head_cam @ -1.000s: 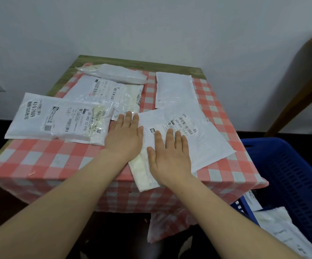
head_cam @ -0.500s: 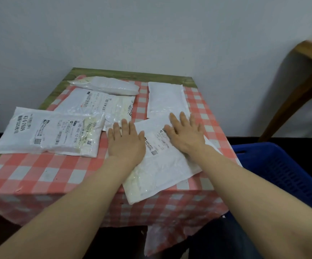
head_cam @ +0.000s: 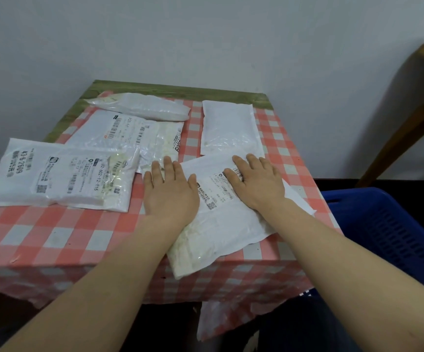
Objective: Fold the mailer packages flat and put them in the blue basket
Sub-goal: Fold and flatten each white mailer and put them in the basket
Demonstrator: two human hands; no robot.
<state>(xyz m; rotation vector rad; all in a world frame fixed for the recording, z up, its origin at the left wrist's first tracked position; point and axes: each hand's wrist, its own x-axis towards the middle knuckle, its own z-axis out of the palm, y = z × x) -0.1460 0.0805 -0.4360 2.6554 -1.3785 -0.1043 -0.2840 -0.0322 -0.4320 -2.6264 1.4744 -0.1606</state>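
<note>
A white mailer (head_cam: 227, 224) with printed labels lies slanted at the table's front edge, its lower corner hanging over. My left hand (head_cam: 169, 194) presses flat on its left side, fingers straight. My right hand (head_cam: 258, 184) presses flat on its upper right part, covering a barcode. Several other white mailers lie on the table: one at the left (head_cam: 58, 176), one behind it (head_cam: 127, 135), one at the back (head_cam: 142, 106), one at the back right (head_cam: 228, 127). The blue basket (head_cam: 388, 224) stands low at the right of the table.
The small table carries a red-and-white checked cloth (head_cam: 53, 237) that drapes over the front. A white wall rises behind. A brown wooden piece of furniture (head_cam: 414, 110) leans in at the far right above the basket.
My right hand slid from the near part of the mailer up toward its far right part. My left hand stayed pressing its left side. The view shifted.
</note>
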